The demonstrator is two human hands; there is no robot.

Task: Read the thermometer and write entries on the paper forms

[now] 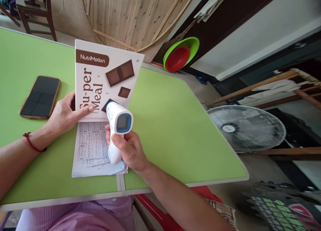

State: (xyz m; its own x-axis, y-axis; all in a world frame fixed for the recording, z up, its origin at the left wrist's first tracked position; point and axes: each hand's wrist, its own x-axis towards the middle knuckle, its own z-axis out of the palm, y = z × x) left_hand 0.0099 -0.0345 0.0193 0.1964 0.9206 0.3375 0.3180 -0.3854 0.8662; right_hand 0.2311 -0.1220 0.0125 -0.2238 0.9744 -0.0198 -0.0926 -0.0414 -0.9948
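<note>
My left hand (67, 112) grips the lower left edge of a white box (91, 77) printed "NutriMotion Su-per Meal" with chocolate pieces. The box is held up, its printed face toward me, and my thumb lies across that face. In my right hand (130, 150) is a white infrared thermometer (115, 113) with a blue-framed grey display facing me. Its front end points toward the box's lower right part and overlaps it in view, so I cannot tell whether they touch. Beneath both, sheets of handwritten paper (92, 144) lie on the table.
A phone (40, 97) in a brown case lies on the green table (175, 124), left of the box. Beyond the right edge stands a fan (247, 129). Green and red basins (179, 55) are past the far edge, and a wooden chair (35, 10) is at the upper left.
</note>
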